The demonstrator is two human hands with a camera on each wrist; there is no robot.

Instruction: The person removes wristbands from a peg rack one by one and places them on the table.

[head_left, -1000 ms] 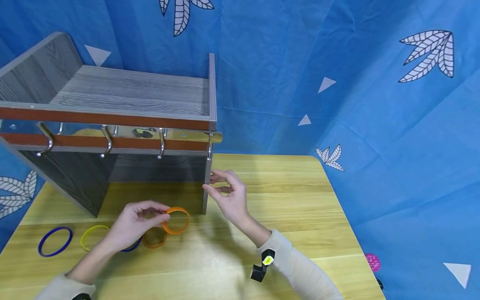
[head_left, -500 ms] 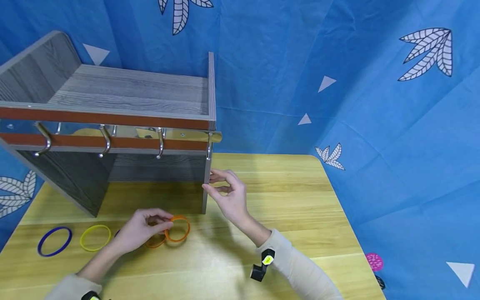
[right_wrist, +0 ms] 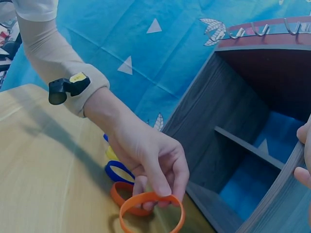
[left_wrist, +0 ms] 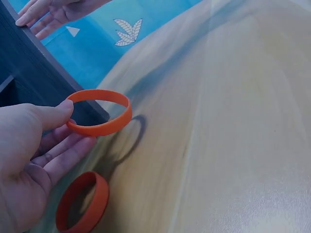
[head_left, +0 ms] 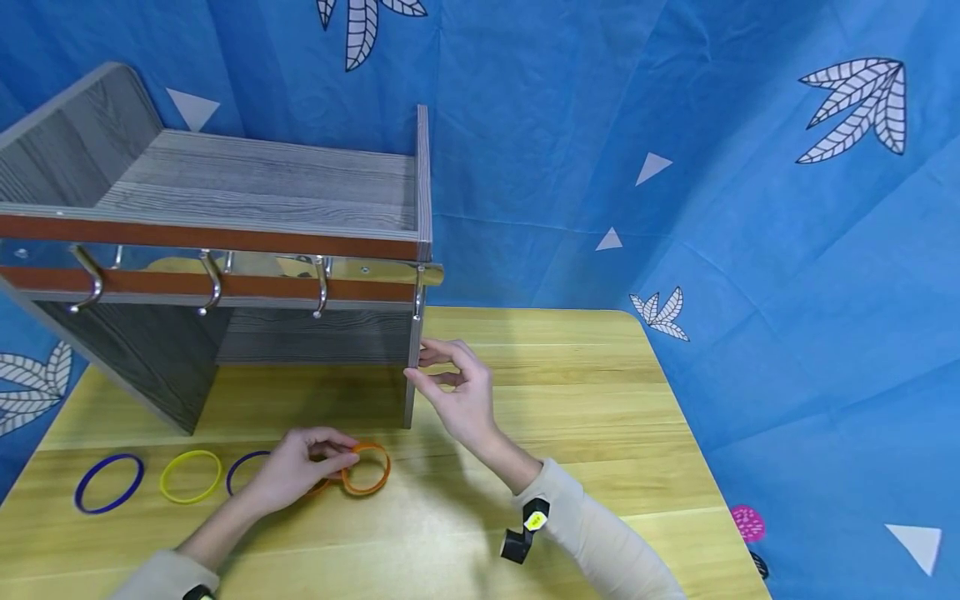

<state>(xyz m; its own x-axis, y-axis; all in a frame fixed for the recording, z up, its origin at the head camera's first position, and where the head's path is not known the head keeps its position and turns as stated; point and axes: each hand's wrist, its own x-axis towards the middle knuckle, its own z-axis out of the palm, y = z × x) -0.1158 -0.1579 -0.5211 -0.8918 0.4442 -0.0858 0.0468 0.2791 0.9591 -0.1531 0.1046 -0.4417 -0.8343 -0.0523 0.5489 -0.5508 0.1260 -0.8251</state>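
Observation:
My left hand [head_left: 296, 475] pinches an orange silicone wristband [left_wrist: 108, 128] between thumb and fingers, holding it just above the table in front of the grey wooden rack. A second orange wristband [left_wrist: 99, 206] lies on the table beneath that hand, partly hidden in the head view. To the left lie a blue wristband [head_left: 228, 479], a yellow wristband [head_left: 190, 502] and another blue wristband [head_left: 107, 510] in a row. My right hand [head_left: 463, 398] grips the right side panel [head_left: 412, 392] of the rack [head_left: 270, 179], thumb on its front edge and fingers on the outer side.
Metal hooks [head_left: 213, 283] line a shiny rail [head_left: 262, 264] across the rack's front, above its lower compartment. The wooden table [head_left: 570, 433] extends to the right of the rack. A blue patterned cloth [head_left: 540, 133] hangs behind.
My left hand has moved right and down toward the table with the orange wristband, uncovering part of the blue wristband behind it. The right hand stays on the panel.

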